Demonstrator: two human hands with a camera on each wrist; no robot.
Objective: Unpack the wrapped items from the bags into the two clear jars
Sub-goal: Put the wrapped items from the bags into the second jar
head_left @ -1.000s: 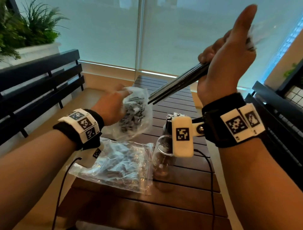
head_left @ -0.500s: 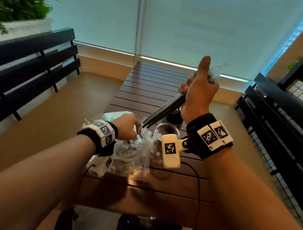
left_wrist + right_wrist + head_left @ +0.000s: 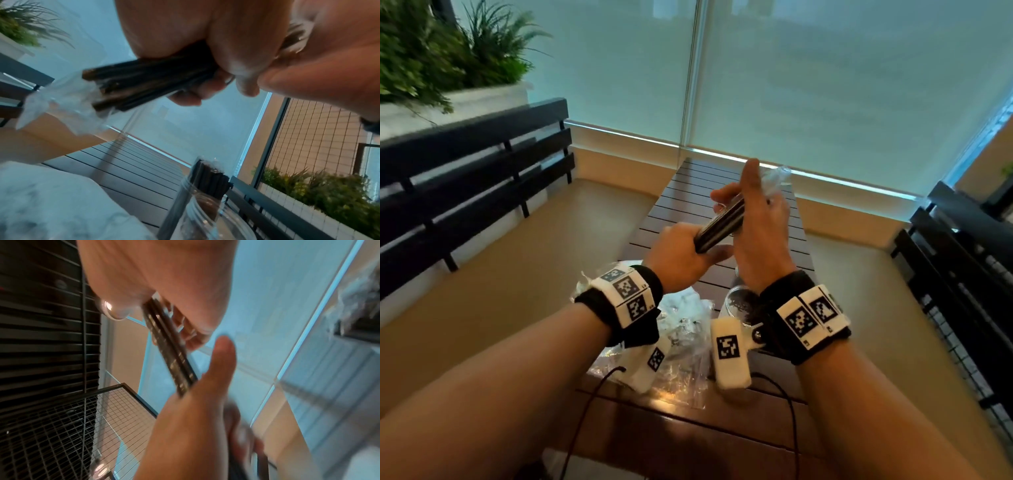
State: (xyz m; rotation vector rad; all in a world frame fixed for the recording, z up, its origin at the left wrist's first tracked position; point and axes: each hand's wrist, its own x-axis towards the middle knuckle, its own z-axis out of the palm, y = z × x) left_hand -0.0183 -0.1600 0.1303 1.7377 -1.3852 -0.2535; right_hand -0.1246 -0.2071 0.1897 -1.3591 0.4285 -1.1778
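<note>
At seven o'clock of my hands, a crumpled clear plastic bag (image 3: 681,329) lies on the dark slatted wooden table (image 3: 722,212). My left hand (image 3: 681,260) clasps the lower end of a bundle of thin black sticks in clear wrap (image 3: 719,224); my right hand (image 3: 760,233) grasps its upper end. At five o'clock stands a clear jar (image 3: 736,305).

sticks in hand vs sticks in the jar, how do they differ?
The held bundle lies slanted in the air, gripped by the left hand and the right hand; the jar bundle stands nearly upright in the clear jar, untouched. Both are dark thin sticks with clear wrap at one end.
</note>
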